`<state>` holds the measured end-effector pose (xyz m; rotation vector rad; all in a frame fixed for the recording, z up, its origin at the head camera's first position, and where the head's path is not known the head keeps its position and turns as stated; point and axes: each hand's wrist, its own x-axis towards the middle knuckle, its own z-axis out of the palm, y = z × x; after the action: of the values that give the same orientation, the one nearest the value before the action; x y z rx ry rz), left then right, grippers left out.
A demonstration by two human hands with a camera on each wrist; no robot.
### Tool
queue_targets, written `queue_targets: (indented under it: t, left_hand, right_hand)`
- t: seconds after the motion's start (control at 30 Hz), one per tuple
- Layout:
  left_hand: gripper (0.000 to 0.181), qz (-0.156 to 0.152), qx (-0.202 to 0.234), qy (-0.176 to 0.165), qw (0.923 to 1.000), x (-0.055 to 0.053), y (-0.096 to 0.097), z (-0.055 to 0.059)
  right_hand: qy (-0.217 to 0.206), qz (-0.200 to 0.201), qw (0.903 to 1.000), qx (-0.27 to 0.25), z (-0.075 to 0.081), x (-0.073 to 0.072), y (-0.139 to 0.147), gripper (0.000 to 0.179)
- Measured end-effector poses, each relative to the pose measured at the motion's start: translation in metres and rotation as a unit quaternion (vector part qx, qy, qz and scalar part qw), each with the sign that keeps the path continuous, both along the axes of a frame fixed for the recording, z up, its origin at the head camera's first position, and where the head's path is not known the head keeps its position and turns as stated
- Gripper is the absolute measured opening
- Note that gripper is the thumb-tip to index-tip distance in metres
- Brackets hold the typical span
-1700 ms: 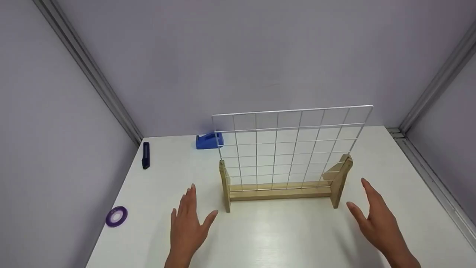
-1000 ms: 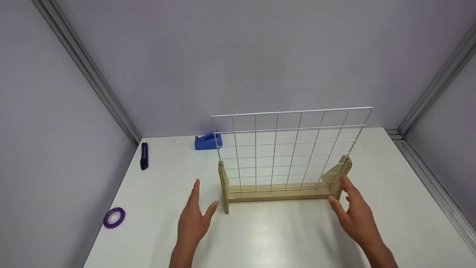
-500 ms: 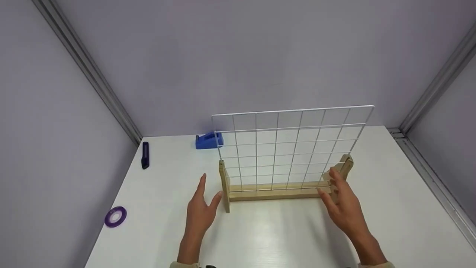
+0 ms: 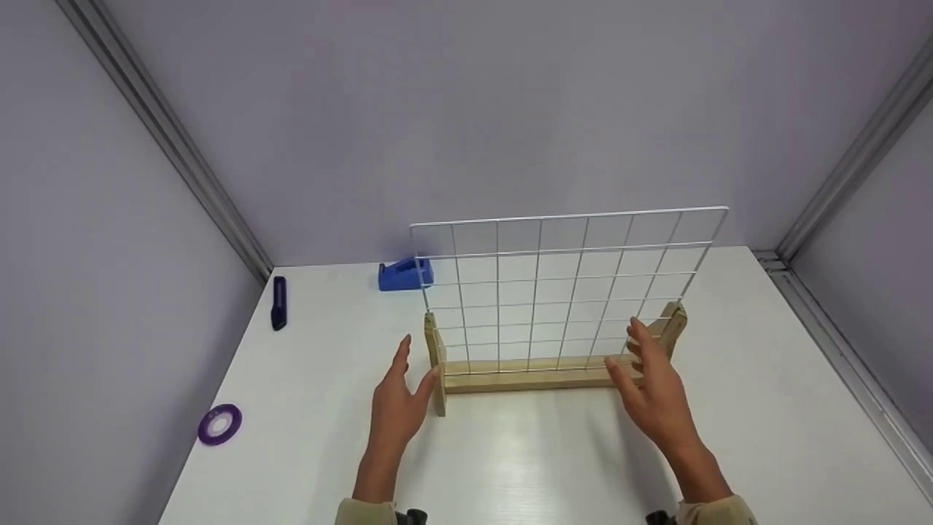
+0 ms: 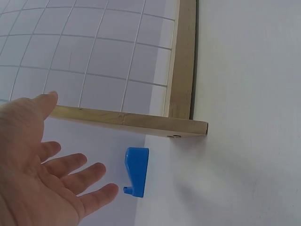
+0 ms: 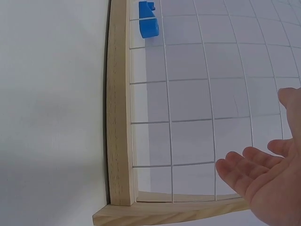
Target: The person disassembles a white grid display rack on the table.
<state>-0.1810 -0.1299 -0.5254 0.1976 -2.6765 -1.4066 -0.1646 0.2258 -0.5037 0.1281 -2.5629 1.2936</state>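
Observation:
A white wire grid panel stands upright in a wooden stand on the white table. Beside the stand's left upright is my left hand, fingers extended and thumb spread. In the head view its thumb tip overlaps the upright's edge; whether they touch I cannot tell. My right hand hovers before the stand's right end, partly covering that upright. Its fingers are slightly bent and the thumb is apart. Neither hand holds anything. The left wrist view shows the left palm beside the wooden end piece.
Behind the panel's left edge sits a blue tape dispenser. A dark blue utility knife lies at the table's far left corner. Closer on the left edge is a purple ring, like a tape roll. Grey walls border the back and sides.
The right hand has moved left and forward, from beyond the stand to before its right end. The left hand has shifted right, towards the left upright. The panel and stand have stayed put.

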Motion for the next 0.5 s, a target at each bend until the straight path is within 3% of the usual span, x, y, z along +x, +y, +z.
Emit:
queue_targets:
  t: [0.23, 0.5]
  left_hand:
    - [0.073, -0.008, 0.012, 0.015, 0.9998, -0.004, 0.002, 0.001]
    - [0.072, -0.009, 0.024, 0.004, 0.9997, -0.008, 0.008, 0.002]
  right_hand:
    - [0.003, 0.003, 0.9999, -0.01, -0.002, -0.007, -0.007, 0.072]
    - [0.006, 0.0, 0.9998, -0.018, -0.006, -0.014, -0.015, 0.072]
